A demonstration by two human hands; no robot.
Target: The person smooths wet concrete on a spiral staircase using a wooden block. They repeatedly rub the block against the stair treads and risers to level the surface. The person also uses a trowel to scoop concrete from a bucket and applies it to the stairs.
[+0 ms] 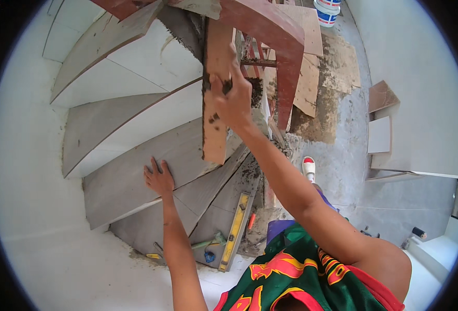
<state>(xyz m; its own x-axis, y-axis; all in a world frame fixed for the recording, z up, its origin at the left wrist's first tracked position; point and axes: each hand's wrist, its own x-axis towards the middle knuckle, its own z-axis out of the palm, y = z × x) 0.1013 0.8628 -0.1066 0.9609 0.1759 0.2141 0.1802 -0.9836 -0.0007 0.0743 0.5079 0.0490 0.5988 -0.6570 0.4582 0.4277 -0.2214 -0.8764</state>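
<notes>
My right hand [233, 101] grips a long tan strip [216, 140], which looks like the back of a cut tile, with dark mortar along its edges and in blotches. Thumb and fingers lie on either side of it, and the strip stands over the inner end of the winding stairs. On a grey tiled tread [120, 181] further left, my left hand [159, 179] rests flat with its fingers spread. Below that arm, a yellow spirit level [235, 230] lies on the lower tread beside a green-handled hammer [213, 241] and a small blue tool [209, 256].
A red-brown curved stair frame [291, 67] arches close to my right hand. Wet mortar [322, 114] and boards [306, 85] cover part of the floor on the right. Cut tiles [379, 135] lean on the right wall, and white buckets [327, 11] stand at the back.
</notes>
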